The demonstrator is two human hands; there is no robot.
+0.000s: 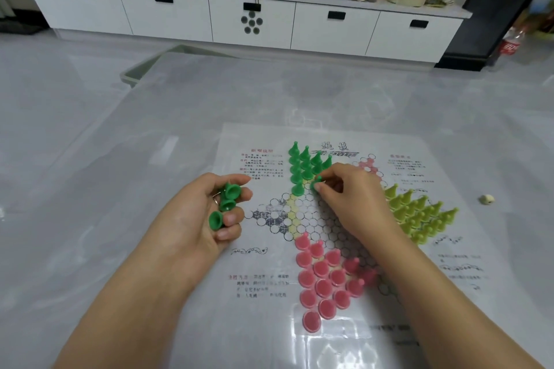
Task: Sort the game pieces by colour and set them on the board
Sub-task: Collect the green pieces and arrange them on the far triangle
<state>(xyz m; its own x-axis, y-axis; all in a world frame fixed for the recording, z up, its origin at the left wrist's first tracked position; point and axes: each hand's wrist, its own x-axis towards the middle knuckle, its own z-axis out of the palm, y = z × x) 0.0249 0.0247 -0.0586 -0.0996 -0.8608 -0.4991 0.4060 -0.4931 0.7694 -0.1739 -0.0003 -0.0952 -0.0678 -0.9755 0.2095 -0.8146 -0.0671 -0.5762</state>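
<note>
A printed paper board [449,272] with a star of circles lies on the glossy table. Green cone pieces [304,163] stand grouped on its upper point. Pink pieces [325,278] fill the lower point and yellow-green pieces [419,213] the right one. My left hand [207,219] lies palm up left of the board, its fingers curled round three green pieces [224,207]. My right hand [350,198] is over the board's centre and pinches one green piece [317,182] at the lower edge of the green group.
A small cream die [487,198] sits on the table right of the board. A clear plastic sheet covers the table; its far edge [144,69] is at upper left. Beyond stands a long white cabinet [251,18] with bottles, a can and bags on top.
</note>
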